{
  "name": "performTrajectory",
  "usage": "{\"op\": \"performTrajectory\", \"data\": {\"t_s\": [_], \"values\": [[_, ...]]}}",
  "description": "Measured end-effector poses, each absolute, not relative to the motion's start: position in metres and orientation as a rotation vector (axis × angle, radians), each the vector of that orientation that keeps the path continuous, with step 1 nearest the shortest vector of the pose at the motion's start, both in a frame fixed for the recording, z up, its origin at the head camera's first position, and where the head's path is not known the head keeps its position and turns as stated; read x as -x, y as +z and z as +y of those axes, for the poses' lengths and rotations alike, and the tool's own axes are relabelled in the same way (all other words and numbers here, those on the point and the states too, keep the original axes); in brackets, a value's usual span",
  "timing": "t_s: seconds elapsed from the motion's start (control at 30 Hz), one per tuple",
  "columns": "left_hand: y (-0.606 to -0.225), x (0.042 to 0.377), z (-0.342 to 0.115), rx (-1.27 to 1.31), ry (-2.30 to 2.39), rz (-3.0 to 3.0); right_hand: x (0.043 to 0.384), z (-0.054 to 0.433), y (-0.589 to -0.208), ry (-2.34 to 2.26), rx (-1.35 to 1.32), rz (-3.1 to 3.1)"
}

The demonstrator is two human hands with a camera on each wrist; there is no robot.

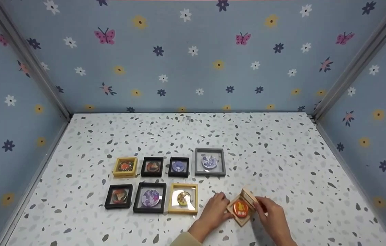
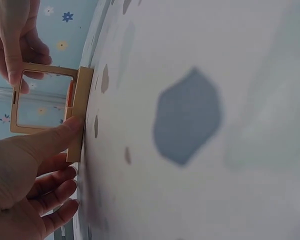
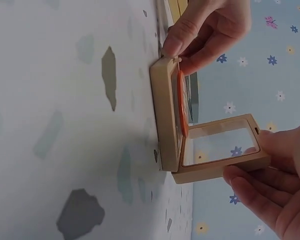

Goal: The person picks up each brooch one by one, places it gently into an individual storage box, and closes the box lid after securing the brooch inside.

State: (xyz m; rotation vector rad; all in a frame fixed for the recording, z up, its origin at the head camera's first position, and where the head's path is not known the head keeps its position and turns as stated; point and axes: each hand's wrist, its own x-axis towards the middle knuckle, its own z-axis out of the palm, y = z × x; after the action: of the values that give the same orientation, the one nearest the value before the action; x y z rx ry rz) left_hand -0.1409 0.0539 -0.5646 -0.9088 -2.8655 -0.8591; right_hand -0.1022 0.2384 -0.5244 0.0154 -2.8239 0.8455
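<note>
A tan hinged display frame (image 1: 241, 223) with clear film windows stands open on the speckled tabletop. On its lower half lies a round orange badge (image 1: 240, 208) with a yellow figure and pale lettering. My left hand (image 1: 211, 213) pinches a corner of that lower half, which rests on the table. The raised lid (image 3: 210, 172) is held by its outer edge between the thumb and fingers of my right hand (image 1: 273, 217). In the left wrist view, the lid's clear window (image 2: 42, 100) shows through to the wall, while the badge appears only as a thin edge.
Left of my hands, several similar frames with round badges form two rows. The nearest is a yellow frame (image 1: 183, 212); a large grey frame (image 1: 210, 173) ends the back row. Flower-patterned walls (image 1: 193, 65) enclose the table (image 1: 281, 150) at the back and sides.
</note>
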Motion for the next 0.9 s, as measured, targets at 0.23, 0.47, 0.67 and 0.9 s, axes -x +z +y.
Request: {"op": "performTrajectory", "data": {"t_s": [0.23, 0.47, 0.67, 0.9], "values": [[-0.565, 0.141, 0.053, 0.902, -0.872, -2.842, 0.094, 0.232, -0.527, 0.822, -0.161, -2.766], [-0.568, 0.141, 0.053, 0.912, -0.825, -2.779, 0.089, 0.225, -0.533, 0.795, -0.308, -2.789], [-0.567, 0.141, 0.054, 0.895, -0.828, -2.803, 0.089, 0.221, -0.532, 0.792, -0.337, -2.935], [-0.564, 0.141, 0.054, 0.869, -0.842, -2.877, 0.089, 0.216, -0.533, 0.719, -0.423, -3.01]]}}
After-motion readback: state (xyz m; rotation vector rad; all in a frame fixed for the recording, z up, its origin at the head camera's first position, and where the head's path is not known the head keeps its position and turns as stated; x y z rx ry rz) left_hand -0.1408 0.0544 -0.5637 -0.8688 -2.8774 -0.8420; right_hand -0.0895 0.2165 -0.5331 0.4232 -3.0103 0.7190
